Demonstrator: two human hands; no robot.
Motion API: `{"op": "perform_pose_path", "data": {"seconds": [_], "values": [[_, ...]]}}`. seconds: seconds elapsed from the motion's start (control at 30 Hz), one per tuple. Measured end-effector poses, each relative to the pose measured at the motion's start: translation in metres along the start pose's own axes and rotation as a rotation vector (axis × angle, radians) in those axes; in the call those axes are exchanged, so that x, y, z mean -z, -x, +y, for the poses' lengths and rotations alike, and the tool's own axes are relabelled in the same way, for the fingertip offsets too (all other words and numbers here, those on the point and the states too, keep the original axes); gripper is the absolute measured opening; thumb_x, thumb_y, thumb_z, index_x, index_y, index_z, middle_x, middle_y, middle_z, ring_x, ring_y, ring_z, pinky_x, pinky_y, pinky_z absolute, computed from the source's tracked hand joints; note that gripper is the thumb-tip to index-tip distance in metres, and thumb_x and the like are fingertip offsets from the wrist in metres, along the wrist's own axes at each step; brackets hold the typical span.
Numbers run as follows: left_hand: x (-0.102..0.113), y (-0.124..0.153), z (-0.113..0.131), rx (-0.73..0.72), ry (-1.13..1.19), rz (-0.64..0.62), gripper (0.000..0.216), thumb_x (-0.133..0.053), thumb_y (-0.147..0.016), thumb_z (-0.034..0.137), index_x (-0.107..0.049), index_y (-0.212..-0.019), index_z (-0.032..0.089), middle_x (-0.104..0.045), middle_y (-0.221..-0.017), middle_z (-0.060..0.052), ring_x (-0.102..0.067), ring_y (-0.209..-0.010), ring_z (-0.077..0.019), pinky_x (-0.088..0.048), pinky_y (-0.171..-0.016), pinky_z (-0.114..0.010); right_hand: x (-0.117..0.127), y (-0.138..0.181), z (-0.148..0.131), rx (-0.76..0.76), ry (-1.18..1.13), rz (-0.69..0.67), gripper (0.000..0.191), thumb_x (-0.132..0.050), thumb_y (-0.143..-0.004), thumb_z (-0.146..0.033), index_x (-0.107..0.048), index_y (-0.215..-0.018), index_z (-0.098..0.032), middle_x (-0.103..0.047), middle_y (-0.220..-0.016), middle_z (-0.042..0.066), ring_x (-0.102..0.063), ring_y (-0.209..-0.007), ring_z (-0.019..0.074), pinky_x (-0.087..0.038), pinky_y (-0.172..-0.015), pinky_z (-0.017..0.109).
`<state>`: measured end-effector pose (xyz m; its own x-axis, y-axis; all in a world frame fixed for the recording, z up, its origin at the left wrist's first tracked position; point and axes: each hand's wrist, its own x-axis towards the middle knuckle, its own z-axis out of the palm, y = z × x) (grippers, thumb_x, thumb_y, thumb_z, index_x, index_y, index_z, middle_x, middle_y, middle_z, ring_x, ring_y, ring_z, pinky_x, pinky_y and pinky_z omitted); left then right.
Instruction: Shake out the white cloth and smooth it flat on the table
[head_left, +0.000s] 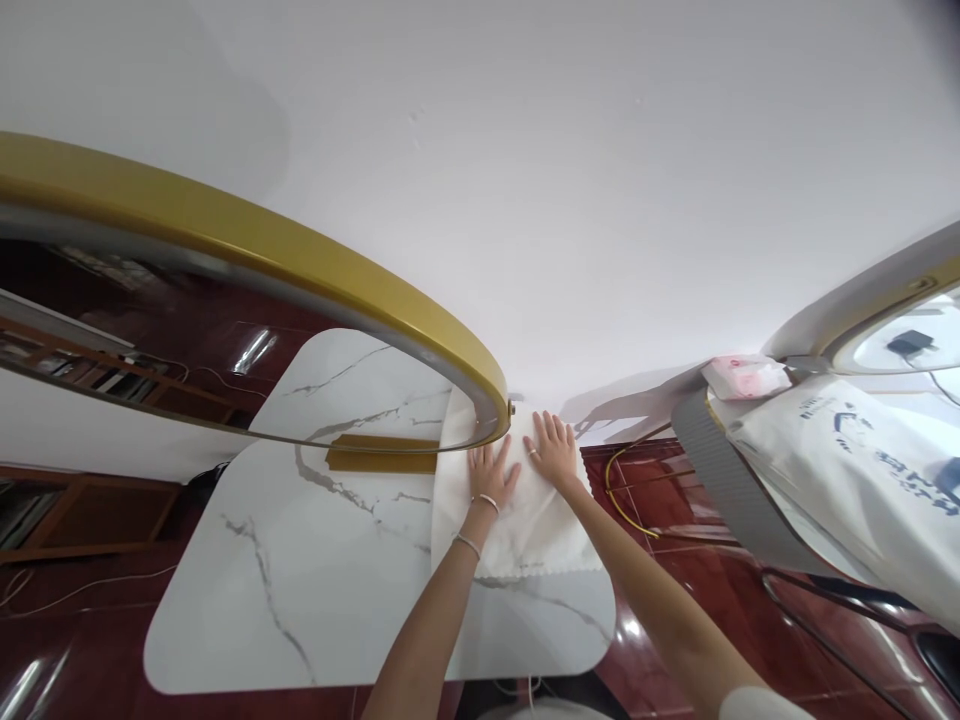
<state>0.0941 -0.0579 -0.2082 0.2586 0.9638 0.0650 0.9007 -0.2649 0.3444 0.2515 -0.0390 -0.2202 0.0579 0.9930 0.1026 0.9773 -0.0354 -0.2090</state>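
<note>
A white cloth with a scalloped edge lies spread over the right end of the marble-patterned table. Both palms rest flat on it. My left hand has its fingers spread, close to the gold frame of the mirror, with two bracelets on the wrist. A little to its right, my right hand lies with fingers stretched out toward the wall and a ring on one finger. Neither hand grips anything. The cloth's far left part is hidden behind the mirror frame.
An oval gold-framed mirror stands on the table at left, its base behind my left hand. At right, a second table holds a tissue pack, a printed white bag and another mirror.
</note>
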Motion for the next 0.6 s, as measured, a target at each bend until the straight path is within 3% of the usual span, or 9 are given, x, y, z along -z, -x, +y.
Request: {"op": "perform_pose_path", "data": {"seconds": [0.13, 0.27, 0.47, 0.53, 0.6], "values": [[0.006, 0.014, -0.011, -0.077, -0.013, -0.022, 0.059, -0.05, -0.09, 0.043, -0.037, -0.144, 0.026, -0.027, -0.155, -0.011, -0.025, -0.142, -0.0299, -0.02, -0.115, -0.052, -0.001, 0.002, 0.007, 0.02, -0.007, 0.018, 0.056, -0.027, -0.098, -0.041, -0.034, -0.146, -0.014, -0.036, -0.15, 0.012, -0.029, -0.138, 0.0279, -0.02, -0.113, 0.047], [0.014, 0.072, -0.019, -0.124, -0.043, 0.047, 0.058, -0.048, -0.091, 0.044, -0.033, -0.145, 0.029, -0.02, -0.158, -0.009, -0.018, -0.145, -0.0274, -0.017, -0.115, -0.053, 0.0, 0.034, 0.015, 0.07, -0.009, 0.058, 0.056, -0.026, -0.098, -0.039, -0.027, -0.148, -0.013, -0.026, -0.154, 0.01, -0.017, -0.144, 0.0254, -0.018, -0.115, 0.045], [0.007, 0.161, -0.001, -0.107, -0.111, 0.156, 0.062, -0.05, -0.09, 0.043, -0.03, -0.147, 0.028, -0.022, -0.157, -0.01, -0.025, -0.143, -0.0283, -0.021, -0.114, -0.05, -0.001, 0.115, 0.015, 0.165, -0.01, 0.294, 0.057, -0.03, -0.098, -0.025, -0.014, -0.152, -0.019, -0.043, -0.145, 0.01, -0.034, -0.137, 0.0241, -0.03, -0.11, 0.045], [0.004, 0.177, 0.005, -0.1, -0.12, 0.166, 0.063, -0.05, -0.09, 0.045, -0.03, -0.147, 0.029, -0.022, -0.157, -0.01, -0.027, -0.142, -0.0285, -0.021, -0.113, -0.05, 0.002, 0.152, 0.009, 0.171, -0.012, 0.301, 0.059, -0.026, -0.097, -0.017, -0.01, -0.153, -0.022, -0.044, -0.145, 0.008, -0.038, -0.135, 0.0222, -0.036, -0.106, 0.041], [0.001, 0.184, 0.007, -0.109, -0.126, 0.169, 0.063, -0.05, -0.09, 0.046, -0.03, -0.147, 0.029, -0.022, -0.157, -0.011, -0.027, -0.142, -0.0288, -0.021, -0.113, -0.05, 0.006, 0.187, 0.003, 0.181, -0.014, 0.257, 0.06, -0.029, -0.097, -0.02, -0.008, -0.153, -0.023, -0.037, -0.15, 0.007, -0.034, -0.137, 0.0235, -0.035, -0.107, 0.043]]}}
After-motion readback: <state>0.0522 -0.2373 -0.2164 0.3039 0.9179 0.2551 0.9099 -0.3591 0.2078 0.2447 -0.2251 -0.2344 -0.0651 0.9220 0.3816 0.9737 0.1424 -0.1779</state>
